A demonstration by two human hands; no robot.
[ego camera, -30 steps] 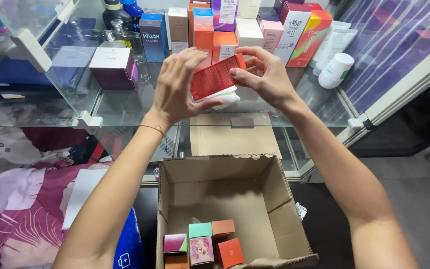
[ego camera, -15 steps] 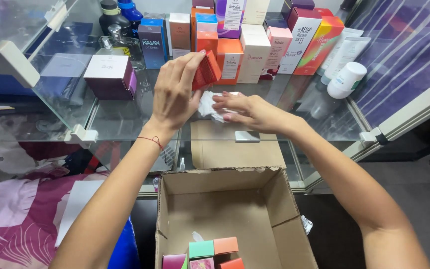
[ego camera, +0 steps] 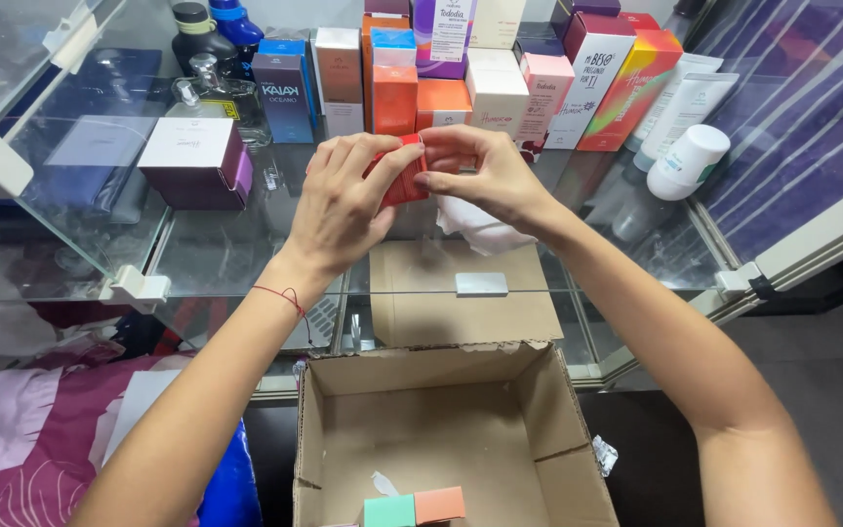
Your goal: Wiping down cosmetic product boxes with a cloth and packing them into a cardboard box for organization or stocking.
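A small red box (ego camera: 407,176) is held between both hands above a glass shelf (ego camera: 246,254). The left hand (ego camera: 343,210) is wrapped around the box from the near side, with its fingers curled over the left and top edges, so that most of the box is hidden. The right hand (ego camera: 485,176) is closed on the box's upper right corner, thumb and forefinger pinched together there. A white cloth (ego camera: 475,229) is tucked under the right palm (whether it is gripped or merely resting beneath the hand cannot be told). A thin red string (ego camera: 285,296) is worn on the left wrist.

Behind the hands, rows of upright boxes are lined up on the shelf: an orange box (ego camera: 394,98) just beyond the fingers, a blue box (ego camera: 283,96) to its left and a pink box (ego camera: 546,96) to its right. A purple box with a white lid (ego camera: 195,161) is set well to the left, and a white bottle (ego camera: 687,161) is lying well to the right. Below the shelf, an open cardboard box (ego camera: 441,390) is seen, with a green packet (ego camera: 388,509) and an orange packet (ego camera: 439,504) side by side at its near edge.
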